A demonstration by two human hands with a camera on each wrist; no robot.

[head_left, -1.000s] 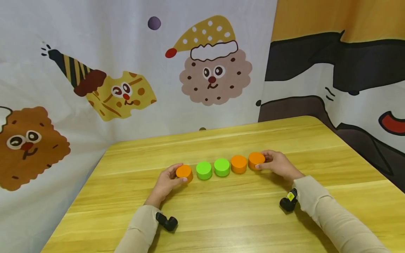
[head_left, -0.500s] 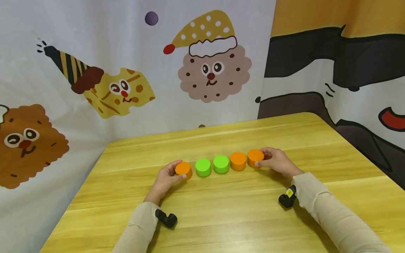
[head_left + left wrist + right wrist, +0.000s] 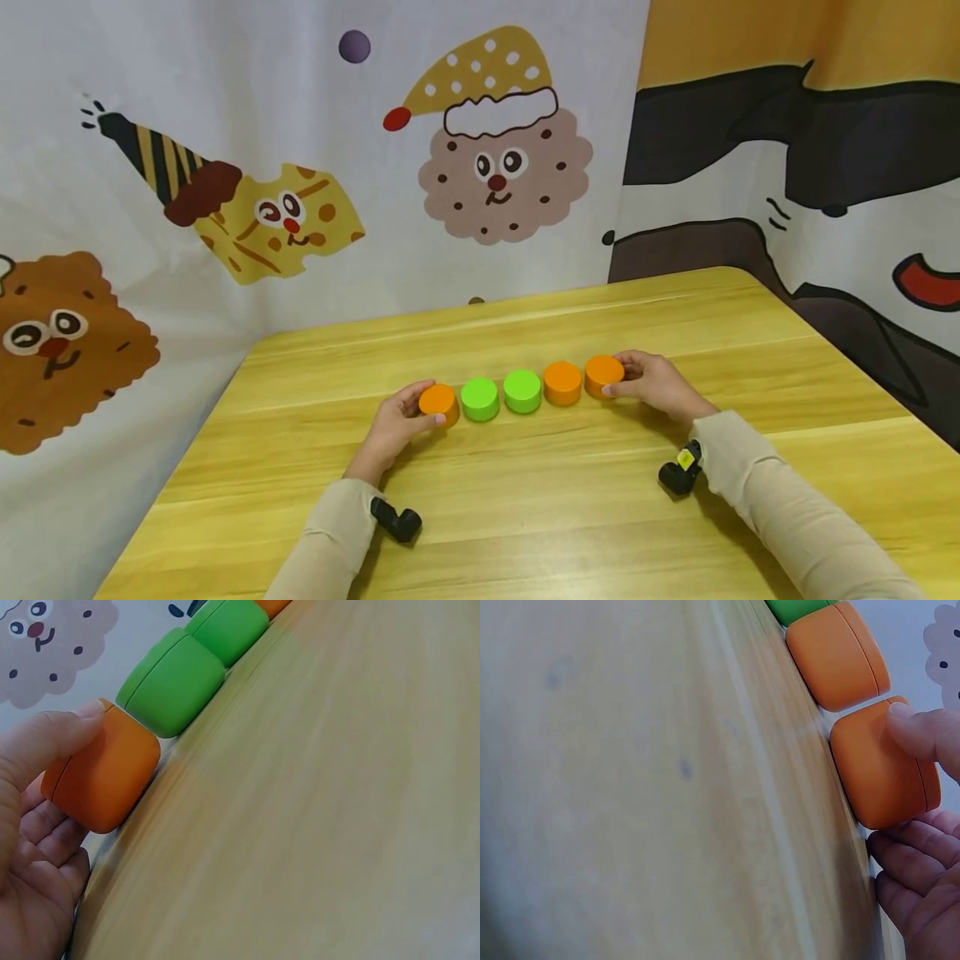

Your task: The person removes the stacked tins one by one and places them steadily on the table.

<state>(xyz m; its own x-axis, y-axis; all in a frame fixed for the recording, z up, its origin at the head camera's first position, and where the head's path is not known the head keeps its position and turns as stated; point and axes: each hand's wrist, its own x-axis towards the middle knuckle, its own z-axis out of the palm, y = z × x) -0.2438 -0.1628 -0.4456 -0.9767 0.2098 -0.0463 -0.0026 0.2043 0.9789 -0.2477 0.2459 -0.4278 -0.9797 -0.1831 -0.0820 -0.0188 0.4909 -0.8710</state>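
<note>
Several small round lidded containers stand in a row on the wooden table (image 3: 525,492). At the row's left end, my left hand (image 3: 393,427) grips an orange round container (image 3: 438,402) between thumb and fingers. Beside that one stand two green containers, a left one (image 3: 480,398) and a right one (image 3: 522,391). An orange container (image 3: 562,383) follows to their right. My right hand (image 3: 654,385) holds the orange container (image 3: 603,375) at the right end, thumb on its near side. In the left wrist view, a lid seam shows on the nearer green container (image 3: 174,684).
Behind the table hangs a white curtain (image 3: 315,83) printed with cartoon biscuits and cheese. Each sleeve carries a small black wrist camera, one on the left (image 3: 396,520) and one on the right (image 3: 679,471). The table's back edge lies beyond the row.
My left hand has slid its orange container slightly right, narrowing the gap to the nearest green one. My right hand keeps its grip. The head view has shifted a little.
</note>
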